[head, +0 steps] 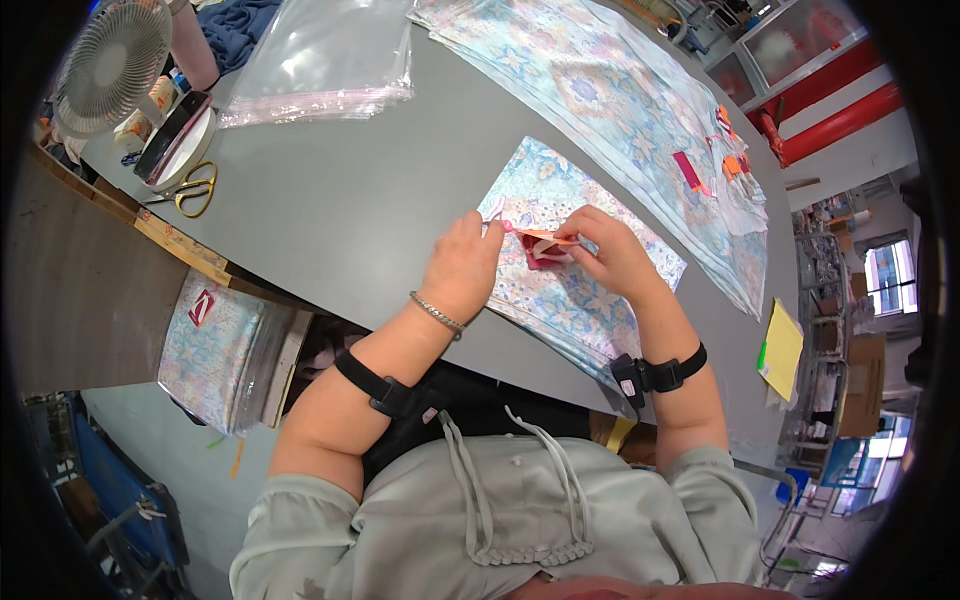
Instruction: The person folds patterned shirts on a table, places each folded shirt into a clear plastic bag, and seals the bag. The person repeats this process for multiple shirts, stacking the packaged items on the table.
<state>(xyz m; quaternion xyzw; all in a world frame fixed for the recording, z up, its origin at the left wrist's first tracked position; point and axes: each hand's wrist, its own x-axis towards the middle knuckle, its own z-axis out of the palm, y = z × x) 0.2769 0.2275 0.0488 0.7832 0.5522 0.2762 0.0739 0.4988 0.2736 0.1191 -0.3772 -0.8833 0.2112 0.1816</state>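
Observation:
A folded floral fabric piece in pale blue and pink lies on the grey table before me. Above it, my left hand pinches a thin string or ribbon with a pink part between thumb and forefinger. My right hand holds the other end of an orange strip stretched between the hands. Beneath the strip is a dark red tag with a white mark, partly hidden by my right fingers. What exactly joins strip and tag cannot be told.
Large floral fabric spreads across the table's far right, with red and orange tags on it. Clear plastic bags, gold-handled scissors, a dish and a fan are at the left. Bagged floral fabric sits below the table edge.

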